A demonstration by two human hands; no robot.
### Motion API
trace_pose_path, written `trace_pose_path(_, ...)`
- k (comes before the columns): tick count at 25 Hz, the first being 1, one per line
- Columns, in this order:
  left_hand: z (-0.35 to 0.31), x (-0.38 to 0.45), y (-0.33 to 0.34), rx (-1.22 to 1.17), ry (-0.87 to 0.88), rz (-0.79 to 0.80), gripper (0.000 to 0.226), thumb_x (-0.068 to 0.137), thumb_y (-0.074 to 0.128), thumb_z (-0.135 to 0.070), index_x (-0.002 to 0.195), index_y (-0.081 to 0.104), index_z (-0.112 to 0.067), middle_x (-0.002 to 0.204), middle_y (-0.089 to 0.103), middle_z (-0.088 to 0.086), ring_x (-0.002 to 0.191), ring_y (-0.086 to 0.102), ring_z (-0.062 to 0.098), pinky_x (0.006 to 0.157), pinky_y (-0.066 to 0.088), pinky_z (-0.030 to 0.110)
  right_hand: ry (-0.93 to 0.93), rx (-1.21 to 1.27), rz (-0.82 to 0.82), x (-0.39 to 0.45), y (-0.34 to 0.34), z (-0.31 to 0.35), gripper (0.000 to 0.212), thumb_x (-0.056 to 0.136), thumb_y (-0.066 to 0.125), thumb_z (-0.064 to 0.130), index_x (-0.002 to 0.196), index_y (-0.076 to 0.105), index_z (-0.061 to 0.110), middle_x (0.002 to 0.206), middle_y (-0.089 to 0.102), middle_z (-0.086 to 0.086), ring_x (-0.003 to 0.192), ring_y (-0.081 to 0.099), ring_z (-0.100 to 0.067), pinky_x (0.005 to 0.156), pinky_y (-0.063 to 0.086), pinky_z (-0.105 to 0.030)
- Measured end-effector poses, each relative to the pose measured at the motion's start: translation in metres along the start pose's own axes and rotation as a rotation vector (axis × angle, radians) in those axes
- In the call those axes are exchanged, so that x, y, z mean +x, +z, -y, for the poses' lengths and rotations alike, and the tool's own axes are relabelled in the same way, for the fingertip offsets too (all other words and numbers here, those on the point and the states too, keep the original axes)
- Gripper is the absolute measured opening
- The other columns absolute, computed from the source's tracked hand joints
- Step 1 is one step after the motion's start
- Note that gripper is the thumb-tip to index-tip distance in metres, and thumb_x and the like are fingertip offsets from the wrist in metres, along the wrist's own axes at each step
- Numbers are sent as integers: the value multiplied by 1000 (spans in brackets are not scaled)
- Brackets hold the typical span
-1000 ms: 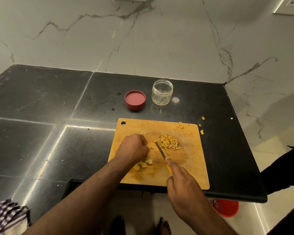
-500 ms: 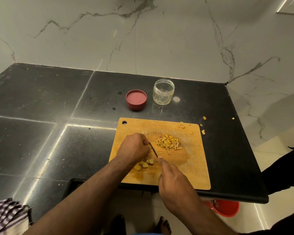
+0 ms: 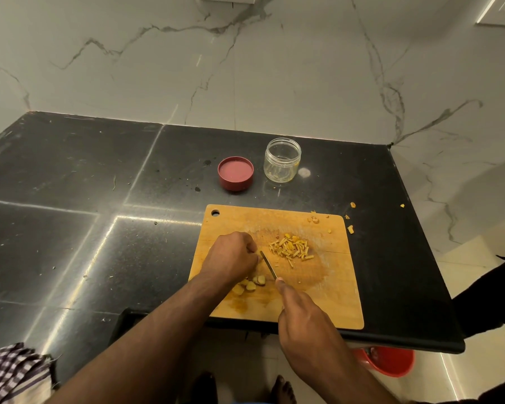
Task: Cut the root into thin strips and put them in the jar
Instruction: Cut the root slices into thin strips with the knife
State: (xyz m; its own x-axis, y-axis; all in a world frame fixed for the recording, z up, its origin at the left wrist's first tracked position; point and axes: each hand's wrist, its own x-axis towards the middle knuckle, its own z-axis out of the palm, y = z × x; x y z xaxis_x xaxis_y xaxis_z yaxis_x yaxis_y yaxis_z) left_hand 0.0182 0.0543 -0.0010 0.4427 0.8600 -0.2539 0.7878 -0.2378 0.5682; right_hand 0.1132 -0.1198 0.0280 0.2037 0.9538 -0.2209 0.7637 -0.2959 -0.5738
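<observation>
Black stone counter (image 3: 70, 176), marble wall (image 3: 274, 68).
Board (image 3: 327, 298) at front edge; jar (image 3: 282, 160), lid (image 3: 235, 173) behind. Left hand (image 3: 231, 260) curled, contents hidden; right hand (image 3: 306, 319) grips knife (image 3: 268, 264).

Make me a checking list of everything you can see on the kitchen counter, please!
Surface: black stone counter, wooden cutting board at its front edge.
Job's things: pile of thin root strips and thicker root slices on the board; open glass jar behind it, strips not yet inside.
Clutter: red lid beside the jar; small root bits off the board's right side.
Grippers: left hand curled over the piece being cut; right hand grips the knife.
Cables: nothing seen.
Surroundings: marble wall, checked cloth, red bucket on the floor.
</observation>
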Motion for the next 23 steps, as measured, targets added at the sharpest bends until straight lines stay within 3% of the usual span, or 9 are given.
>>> trace_pose_path(4,-1,0,-2,25,0,3,2,91,67,-25,92,68,-26,92,69,-7,77,61,8,62,53,24,-2,-1,-23,4,-1,3,52,104,30,26,154,18,31,146,40,6,122,48,-11,99,44,-26)
trace_pose_path(10,-5,-1,0,48,-2,1,8,92,63,-22,86,66,-24,83,66,-7,72,62,10,56,49,24,-21,-36,-12,11,0,7,53,103,30,22,155,17,28,144,41,1,119,51,-16,96,44,-27)
trace_pose_path(19,-3,1,1,54,2,21,5,93,66,-26,92,70,-22,86,68,-4,74,61,9,57,45,23,9,9,-25,-12,0,-6,52,103,33,29,153,21,34,137,46,9,111,54,-10,93,48,-26)
trace_pose_path(23,-1,-1,-1,46,16,27,9,94,65,-24,100,71,-22,95,70,-4,77,61,8,63,52,23,4,8,-86,-12,-8,-8,51,103,32,27,153,20,34,131,46,11,104,54,-8,86,46,-22)
